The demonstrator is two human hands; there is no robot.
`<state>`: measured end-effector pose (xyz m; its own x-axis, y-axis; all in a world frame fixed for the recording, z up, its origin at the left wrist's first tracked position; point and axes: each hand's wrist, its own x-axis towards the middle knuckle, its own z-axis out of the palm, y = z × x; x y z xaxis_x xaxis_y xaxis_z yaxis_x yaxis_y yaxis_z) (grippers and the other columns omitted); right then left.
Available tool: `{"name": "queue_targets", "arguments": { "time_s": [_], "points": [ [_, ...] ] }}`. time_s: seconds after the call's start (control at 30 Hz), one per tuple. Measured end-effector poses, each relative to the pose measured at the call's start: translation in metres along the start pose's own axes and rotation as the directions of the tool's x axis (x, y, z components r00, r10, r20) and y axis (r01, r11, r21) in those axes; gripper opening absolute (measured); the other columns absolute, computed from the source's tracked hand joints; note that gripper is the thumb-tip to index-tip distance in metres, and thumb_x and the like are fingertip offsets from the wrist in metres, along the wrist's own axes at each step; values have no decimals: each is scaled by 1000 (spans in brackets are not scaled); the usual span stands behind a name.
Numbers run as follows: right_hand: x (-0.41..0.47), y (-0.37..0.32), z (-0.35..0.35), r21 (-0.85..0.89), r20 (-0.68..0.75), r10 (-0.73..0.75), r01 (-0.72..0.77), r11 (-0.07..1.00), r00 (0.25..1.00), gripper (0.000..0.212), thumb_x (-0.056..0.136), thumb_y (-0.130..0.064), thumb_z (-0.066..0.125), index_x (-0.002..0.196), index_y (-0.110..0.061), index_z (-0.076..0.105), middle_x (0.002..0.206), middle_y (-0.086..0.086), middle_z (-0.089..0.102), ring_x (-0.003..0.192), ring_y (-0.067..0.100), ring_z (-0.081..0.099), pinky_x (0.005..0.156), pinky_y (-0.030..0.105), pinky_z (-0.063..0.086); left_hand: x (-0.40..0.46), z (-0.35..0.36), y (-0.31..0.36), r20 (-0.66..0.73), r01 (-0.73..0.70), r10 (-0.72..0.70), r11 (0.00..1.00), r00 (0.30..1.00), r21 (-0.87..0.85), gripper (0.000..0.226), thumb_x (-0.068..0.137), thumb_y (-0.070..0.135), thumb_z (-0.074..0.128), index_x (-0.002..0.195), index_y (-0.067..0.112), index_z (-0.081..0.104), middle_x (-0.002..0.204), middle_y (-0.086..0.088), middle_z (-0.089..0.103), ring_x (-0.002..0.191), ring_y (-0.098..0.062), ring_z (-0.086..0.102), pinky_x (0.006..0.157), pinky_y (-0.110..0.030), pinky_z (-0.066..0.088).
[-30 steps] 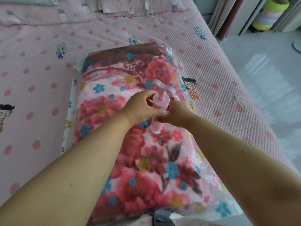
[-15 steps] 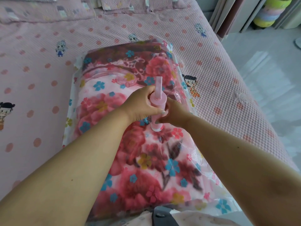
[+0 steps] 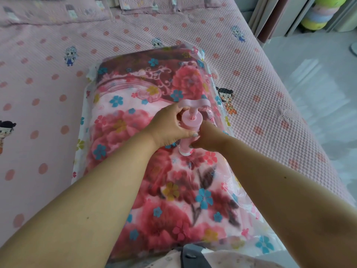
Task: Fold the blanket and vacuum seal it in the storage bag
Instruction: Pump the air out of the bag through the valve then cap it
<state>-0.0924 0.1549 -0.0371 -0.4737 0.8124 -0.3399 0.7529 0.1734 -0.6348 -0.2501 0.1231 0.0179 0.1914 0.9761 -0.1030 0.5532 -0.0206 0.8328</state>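
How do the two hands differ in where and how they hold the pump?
The left hand wraps the pump high, just under its cap; the right hand grips lower, near the base. The left hand's back faces the camera, thumb across the barrel; the right hand's fingers are mostly hidden. Both hold the barrel, neither the handle.

Both bare forearms reach forward and converge. The left hand (image 3: 170, 125) curls its fingers round the hand pump (image 3: 190, 125); the right hand (image 3: 207, 139) grips its lower barrel.

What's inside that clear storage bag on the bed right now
Inside the storage bag is the folded floral blanket, filling most of it. Both forearms and the pink hand pump cover parts of it; its underside is hidden.
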Motion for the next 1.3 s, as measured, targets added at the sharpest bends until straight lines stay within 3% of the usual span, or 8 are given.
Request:
{"name": "queue_targets", "arguments": {
  "time_s": [0.1,0.27,0.4,0.6,1.0,1.1,1.23,1.3],
  "points": [
    [1,-1,1,1,-34,26,-26,1000,999,58,65,-19,84,117,-12,60,103,6,68,94,26,63,86,44,52,2,-1,1,22,47,-47,999,999,12,46,71,13,81,102,29,51,92,18,58,80,0,57,65,-3,42],
    [2,-6,-6,-63,38,-21,24,998,999,58,67,-18,83,119,-14,57,104,0,64,97,22,61,89,38,50,4,4,-1,-41,65,-60,988,997,143,49,65,33,87,101,21,56,100,9,60,90,-10,58,75,-22,46],
    [-1,-6,-10,-17,5,-5,5,1000,1000,56,70,-14,82,121,-13,59,98,-4,60,95,22,60,86,34,49,3,0,-2,-28,72,-69,989,997,129,42,68,24,83,99,25,55,91,17,59,83,-5,58,66,-9,42],
    [-2,-9,2,-60,-116,24,-31,998,993,53,70,-22,81,119,-16,59,96,0,65,94,24,63,73,32,48,2,5,-4,-116,114,-91,971,989,209,50,61,39,87,99,20,61,91,11,64,83,-8,57,70,-18,42],
    [-10,-16,16,49,-198,126,-118,992,972,58,72,-22,77,126,-19,55,103,5,69,93,25,64,69,26,44,-7,8,-9,-4,148,-149,987,989,-70,55,72,-6,74,120,16,59,108,7,64,103,-10,62,89,-18,50],
    [-15,-14,11,9,-170,114,-114,993,979,64,70,-21,79,128,-16,52,110,7,64,99,25,60,81,35,51,-17,12,-14,14,331,-350,872,937,-360,54,66,-13,49,108,18,61,107,0,63,105,-17,59,93,-29,50],
    [-24,-14,3,-83,-114,1,-10,997,994,38,78,2,58,111,-16,59,97,3,60,86,21,52,72,26,39,-25,18,-1,85,494,-659,465,747,-734,15,85,16,54,92,12,67,81,-8,61,69,-23,57,64,-33,52],
    [-31,-15,-2,11,-74,16,-16,1000,997,42,78,11,45,101,-20,61,77,-7,54,74,16,51,66,24,37,-26,23,0,222,600,-709,339,669,-724,39,93,43,52,108,9,65,91,-16,65,69,-29,62,59,-36,56]
  ]
}}
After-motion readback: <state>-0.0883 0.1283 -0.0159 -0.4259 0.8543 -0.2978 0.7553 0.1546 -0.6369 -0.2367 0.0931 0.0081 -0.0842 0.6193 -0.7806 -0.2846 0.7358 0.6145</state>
